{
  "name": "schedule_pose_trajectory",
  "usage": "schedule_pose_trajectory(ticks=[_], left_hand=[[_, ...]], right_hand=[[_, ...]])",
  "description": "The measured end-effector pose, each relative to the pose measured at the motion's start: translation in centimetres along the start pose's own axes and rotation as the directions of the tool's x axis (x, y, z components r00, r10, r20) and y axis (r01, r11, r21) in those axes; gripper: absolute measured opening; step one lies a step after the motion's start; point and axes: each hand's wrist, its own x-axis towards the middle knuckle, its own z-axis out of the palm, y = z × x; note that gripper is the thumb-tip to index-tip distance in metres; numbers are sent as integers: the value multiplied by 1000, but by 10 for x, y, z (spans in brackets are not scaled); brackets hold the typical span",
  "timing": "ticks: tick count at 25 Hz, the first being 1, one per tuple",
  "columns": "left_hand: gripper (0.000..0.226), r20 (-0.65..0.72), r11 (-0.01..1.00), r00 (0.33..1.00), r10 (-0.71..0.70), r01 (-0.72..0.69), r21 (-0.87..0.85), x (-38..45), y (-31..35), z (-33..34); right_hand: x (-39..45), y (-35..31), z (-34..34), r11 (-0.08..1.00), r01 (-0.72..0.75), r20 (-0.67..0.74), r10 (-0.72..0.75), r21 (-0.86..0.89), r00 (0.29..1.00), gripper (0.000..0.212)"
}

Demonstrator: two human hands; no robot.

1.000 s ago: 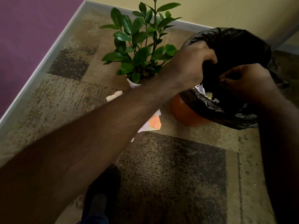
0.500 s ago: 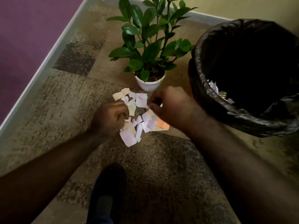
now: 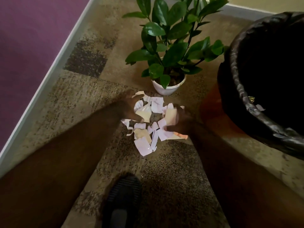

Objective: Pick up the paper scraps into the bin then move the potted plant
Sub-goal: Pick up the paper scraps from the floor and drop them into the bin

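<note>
On the patterned carpet (image 3: 92,99), near the corner where the two walls meet, a loose pile of paper scraps (image 3: 148,122) lies just in front of the potted plant (image 3: 169,63). The pile's far edge almost touches the plant's white pot. Both hands are down at the pile, one on each flank. The left hand (image 3: 130,107) is spread wide, fingers fanned and curved over the scraps on its side. The right hand (image 3: 179,120) is also spread, thumb reaching inward across a pale piece, with an orange scrap (image 3: 181,135) peeking out beneath its wrist. Neither hand has closed on anything yet. Facing each other this way, they seem set to rake the scraps together into one bunch rather than pick them singly — a sensible way to handle thin, light pieces that would otherwise slip through.

The bin (image 3: 263,79), lined with a black bag, stands close on the right, within easy reach for the drop, and a few scraps already show inside its near rim. The plant is not yet moved, so that step waits — most of the paper is still on the floor. A dark shoe (image 3: 123,199) rests near the carpet's near edge.
</note>
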Motion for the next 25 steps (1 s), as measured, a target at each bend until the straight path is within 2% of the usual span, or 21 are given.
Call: schedule_pose_trajectory(ticks=[4, 7, 10, 13, 17, 20, 23, 25], left_hand=[[111, 77, 993, 997, 18, -27, 114, -2, 21, 8], [88, -23, 967, 998, 63, -55, 250, -19, 26, 22], [63, -79, 953, 990, 115, -87, 291, -35, 23, 35], [48, -74, 955, 986, 150, -126, 269, -50, 21, 52], [39, -116, 970, 972, 205, -186, 156, -78, 20, 64], [38, -153, 982, 970, 186, -178, 63, -92, 22, 61], [38, -216, 989, 967, 137, -146, -22, -104, 22, 52], [34, -242, 991, 964, 109, -124, -49, -108, 23, 42]], right_hand=[[-5, -1, 17, 992, 77, 5, -76, -96, 997, 109], [-16, -1, 26, 975, 103, -9, -106, -196, 994, 91], [-30, -2, 41, 954, 134, -56, -154, -270, 987, 73], [-43, -4, 52, 946, 175, -54, -197, -274, 979, 64], [-55, -7, 58, 933, 241, -19, -255, -269, 967, 63], [-62, -4, 55, 947, 237, -44, -252, -217, 967, 59], [-69, -4, 47, 970, 234, -89, -239, -57, 967, 47], [-71, -6, 39, 975, 213, -110, -219, -57, 970, 40]])
